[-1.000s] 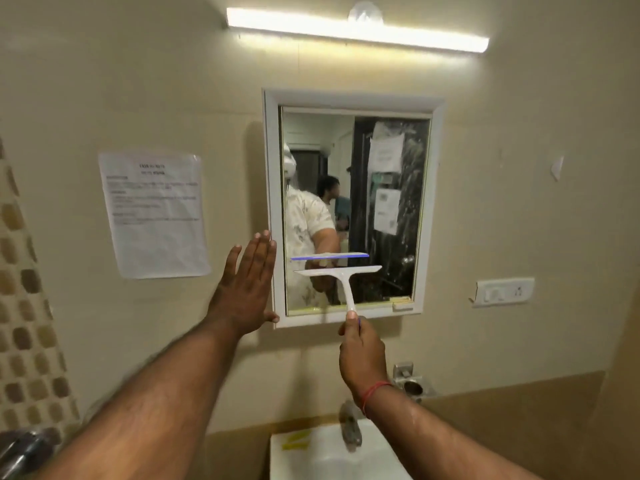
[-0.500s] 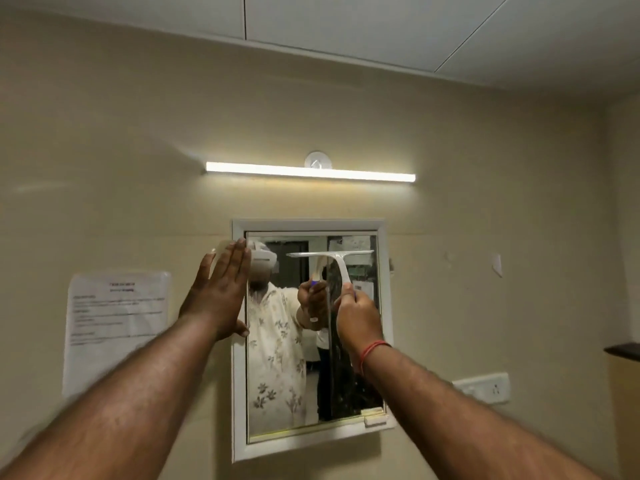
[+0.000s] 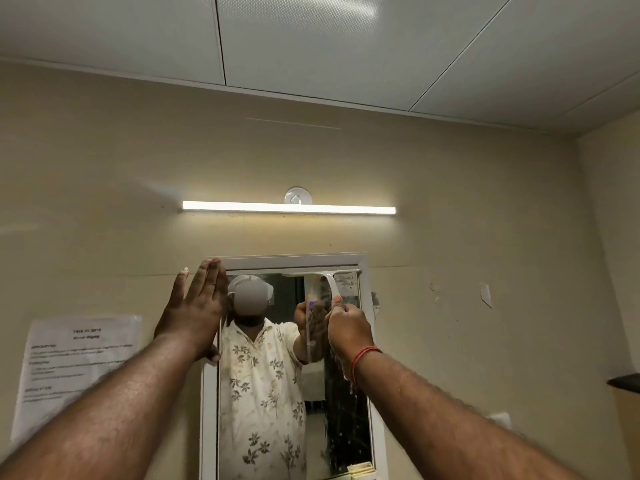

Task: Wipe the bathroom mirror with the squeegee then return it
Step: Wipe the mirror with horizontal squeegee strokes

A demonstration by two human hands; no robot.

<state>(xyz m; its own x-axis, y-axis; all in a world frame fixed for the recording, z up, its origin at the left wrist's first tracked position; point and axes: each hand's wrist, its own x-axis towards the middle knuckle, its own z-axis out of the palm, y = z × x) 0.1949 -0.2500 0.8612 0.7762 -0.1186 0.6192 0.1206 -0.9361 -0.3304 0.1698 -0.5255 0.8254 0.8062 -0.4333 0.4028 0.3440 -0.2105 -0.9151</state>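
Note:
A white-framed bathroom mirror hangs on the beige wall. My right hand grips the handle of a white squeegee, whose blade lies flat against the glass along the mirror's top edge, on the right half. My left hand is flat and open, palm pressed on the mirror's upper left frame and the wall beside it. A person in a floral shirt is reflected in the glass. Streaks of water show on the lower right part of the glass.
A lit tube light is mounted above the mirror. A printed paper sheet is taped to the wall at the left. A white switch plate sits right of the mirror, and a dark shelf edge juts from the right wall.
My right hand has lifted the squeegee from the mirror's lower part to its top edge. My left hand slid up the left frame. The view tilted upward, and the sink left the frame.

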